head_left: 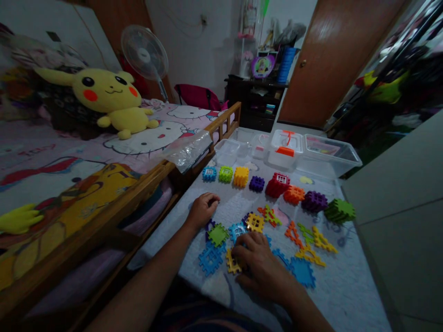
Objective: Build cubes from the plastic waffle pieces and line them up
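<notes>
My left hand (203, 210) rests on the table's left side with fingers loosely bent and apart, holding nothing. Nearby lie a lime green square tile (218, 235) with notched edges and a blue window tile (210, 259). My right hand (258, 260) is closed over the loose pieces, its fingertips and thumb around a yellow window tile (233, 262), which it partly covers. Just beyond these fingers are a light blue window tile (237, 232) and another yellow window tile (255, 222). A solid blue tile (303, 272) lies right of this hand.
Sorted tile stacks cross the table, including a red stack (277, 185), an orange stack (294, 195) and a green stack (339, 210). Several triangular pieces (310, 255) lie at right. Clear plastic boxes (325, 154) stand behind. A wooden bed rail (152, 184) borders the left.
</notes>
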Action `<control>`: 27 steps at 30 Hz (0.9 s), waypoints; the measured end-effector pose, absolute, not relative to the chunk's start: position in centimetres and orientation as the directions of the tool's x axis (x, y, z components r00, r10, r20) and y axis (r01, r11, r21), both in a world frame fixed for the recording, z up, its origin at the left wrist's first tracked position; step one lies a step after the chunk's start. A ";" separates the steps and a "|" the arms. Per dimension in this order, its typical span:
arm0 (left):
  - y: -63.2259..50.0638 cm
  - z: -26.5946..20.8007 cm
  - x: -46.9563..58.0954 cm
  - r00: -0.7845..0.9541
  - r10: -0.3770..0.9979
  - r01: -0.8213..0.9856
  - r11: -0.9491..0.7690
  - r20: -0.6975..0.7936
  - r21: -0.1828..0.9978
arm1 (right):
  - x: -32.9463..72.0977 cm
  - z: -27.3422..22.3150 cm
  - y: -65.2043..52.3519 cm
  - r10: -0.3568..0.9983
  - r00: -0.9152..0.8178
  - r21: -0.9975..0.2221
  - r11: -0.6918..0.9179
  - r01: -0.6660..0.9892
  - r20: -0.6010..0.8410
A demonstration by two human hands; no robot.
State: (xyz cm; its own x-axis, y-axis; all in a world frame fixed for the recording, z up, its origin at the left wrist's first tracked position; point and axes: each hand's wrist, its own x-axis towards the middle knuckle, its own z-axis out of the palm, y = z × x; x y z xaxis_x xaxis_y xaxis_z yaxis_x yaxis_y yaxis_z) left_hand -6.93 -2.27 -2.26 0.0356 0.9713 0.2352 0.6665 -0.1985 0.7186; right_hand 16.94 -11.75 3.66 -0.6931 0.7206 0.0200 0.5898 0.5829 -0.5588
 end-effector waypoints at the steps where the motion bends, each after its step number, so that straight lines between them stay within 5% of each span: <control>1: -2.3 -2.3 -6.9 0.037 0.971 0.668 -0.198 0.234 0.718 | 16.8 3.6 -11.8 0.724 -0.689 -0.554 0.584 0.593 0.025; 10: -2.2 -2.6 -7.0 0.039 0.972 0.670 -0.197 0.230 0.715 | 17.9 1.5 -10.1 0.813 -0.543 -0.718 0.505 0.479 0.210; 19: -2.2 -2.5 -7.1 0.045 0.972 0.674 -0.198 0.229 0.711 | 18.9 1.2 -9.3 0.899 -0.389 -0.816 0.375 0.441 0.203; 27: -2.2 -2.5 -7.1 0.047 0.973 0.676 -0.198 0.226 0.710 | 20.1 -0.3 -7.8 0.993 0.019 -0.911 0.097 0.401 0.114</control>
State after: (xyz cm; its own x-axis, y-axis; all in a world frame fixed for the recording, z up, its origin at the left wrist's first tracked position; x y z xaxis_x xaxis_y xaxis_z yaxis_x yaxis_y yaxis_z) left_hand -7.12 -2.16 -2.51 0.0474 0.9730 0.2258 0.6761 -0.1977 0.7098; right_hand 20.07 -7.83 -0.33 0.0192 0.9933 0.1137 0.4005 0.0966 -0.9112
